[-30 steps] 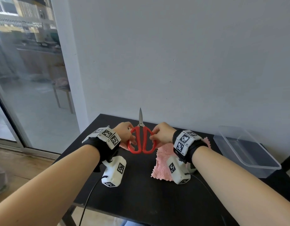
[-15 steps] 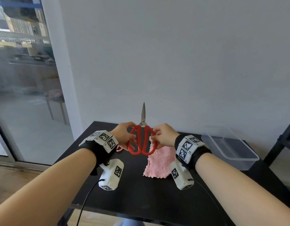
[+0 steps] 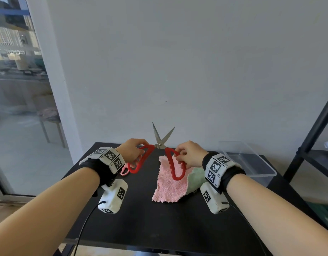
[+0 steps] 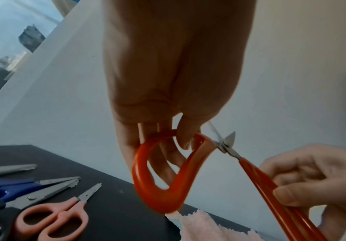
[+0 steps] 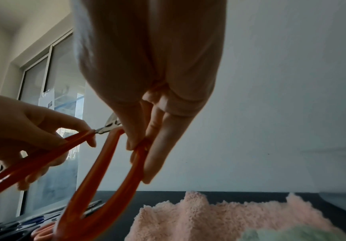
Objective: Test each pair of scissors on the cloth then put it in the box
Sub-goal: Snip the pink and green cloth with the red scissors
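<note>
Red-handled scissors (image 3: 160,143) are held upright above the black table (image 3: 141,218), their steel blades spread apart and pointing at the wall. My left hand (image 3: 131,150) grips the left handle loop (image 4: 157,182), with fingers through it. My right hand (image 3: 190,154) pinches the right handle loop (image 5: 110,176). Below the right handle lies the pink cloth (image 3: 170,183), with a green cloth (image 3: 195,179) partly under it. The clear plastic box (image 3: 248,159) stands at the table's right end and looks empty.
Pink scissors (image 4: 52,216), blue-handled scissors (image 4: 6,187) and dark-handled ones lie on the table under my left wrist. A black shelf frame (image 3: 311,137) rises at the right. A grey wall is close behind the table; a glass door is at the left.
The blades were together and are now spread open, as my hands pulled the two handles apart. The view has shifted, so the box sits further right.
</note>
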`<state>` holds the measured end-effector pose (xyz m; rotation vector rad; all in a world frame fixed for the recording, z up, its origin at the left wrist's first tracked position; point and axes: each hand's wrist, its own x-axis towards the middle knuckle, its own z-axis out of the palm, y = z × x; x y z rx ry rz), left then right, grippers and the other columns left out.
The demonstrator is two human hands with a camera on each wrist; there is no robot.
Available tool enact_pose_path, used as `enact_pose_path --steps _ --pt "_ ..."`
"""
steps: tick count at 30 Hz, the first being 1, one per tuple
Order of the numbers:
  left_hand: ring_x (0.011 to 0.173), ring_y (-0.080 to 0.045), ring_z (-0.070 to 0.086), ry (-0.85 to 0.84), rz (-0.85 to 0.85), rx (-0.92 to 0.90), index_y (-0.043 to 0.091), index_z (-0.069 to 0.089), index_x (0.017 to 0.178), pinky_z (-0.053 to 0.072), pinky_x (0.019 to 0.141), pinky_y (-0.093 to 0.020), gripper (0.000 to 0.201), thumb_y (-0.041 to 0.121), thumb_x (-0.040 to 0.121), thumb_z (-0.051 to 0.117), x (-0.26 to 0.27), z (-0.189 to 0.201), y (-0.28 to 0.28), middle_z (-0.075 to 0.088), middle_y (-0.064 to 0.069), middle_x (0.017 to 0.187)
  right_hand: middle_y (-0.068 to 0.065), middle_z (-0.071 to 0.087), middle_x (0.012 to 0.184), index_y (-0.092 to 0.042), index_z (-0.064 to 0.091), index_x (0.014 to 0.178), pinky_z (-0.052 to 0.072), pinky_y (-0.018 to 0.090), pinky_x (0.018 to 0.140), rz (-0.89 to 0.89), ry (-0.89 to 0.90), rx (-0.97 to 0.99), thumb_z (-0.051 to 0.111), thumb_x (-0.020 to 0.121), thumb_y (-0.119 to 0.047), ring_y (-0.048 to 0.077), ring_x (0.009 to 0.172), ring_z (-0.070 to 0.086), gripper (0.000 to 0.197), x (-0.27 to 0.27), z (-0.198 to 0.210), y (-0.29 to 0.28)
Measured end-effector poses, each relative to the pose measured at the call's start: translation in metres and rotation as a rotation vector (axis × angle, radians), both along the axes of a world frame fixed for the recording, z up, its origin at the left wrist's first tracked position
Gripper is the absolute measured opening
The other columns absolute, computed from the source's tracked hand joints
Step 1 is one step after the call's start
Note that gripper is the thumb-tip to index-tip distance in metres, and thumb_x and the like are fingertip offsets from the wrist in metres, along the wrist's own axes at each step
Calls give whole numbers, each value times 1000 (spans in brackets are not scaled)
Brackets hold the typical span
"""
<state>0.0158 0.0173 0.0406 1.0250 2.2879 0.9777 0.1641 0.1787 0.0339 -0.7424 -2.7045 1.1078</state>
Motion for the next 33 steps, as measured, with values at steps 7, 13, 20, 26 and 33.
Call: enact_pose_path --steps 7,13,20,26,33 --pt "44 -16 56 96 235 -98 5 60 63 47 49 -21 46 44 86 64 -11 4 -3 61 -6 56 7 65 80 -8 61 99 60 33 68 2 79 -93 60 90 -4 25 82 69 10 7 -5 1" --pt "65 -31 70 -380 484 98 0 53 95 60 64 -37 51 45 80 72 -11 9 -6 67 -19 89 9 65 80 -7 61 93 60 32 66 -26 173 -232 59 90 -1 19 74 67 7 5 -6 -2" --pt "52 -14 53 -667 580 541 2 53 84 48 39 -18 26 13 79 76 -13 12 -1 57 -11 73 10 65 80 -3 61 98 60 40 72 -44 231 -312 60 89 0 19 72 66 10 4 -9 -7" --pt "62 -13 61 -837 542 746 1 60 92 56 52 -18 26 7 74 78 -11 14 4 66 -11 82 13 66 82 -4 62 97 59 44 76 -51 266 -401 60 89 1 19 69 67 9 1 -12 -9" --pt "85 -22 71 -892 550 810 -4 63 110 59 67 -24 33 2 79 73 -2 5 10 71 -19 100 17 67 90 -2 61 104 58 46 79 -65 286 -411 60 90 -2 24 76 68 14 -2 -14 -14"
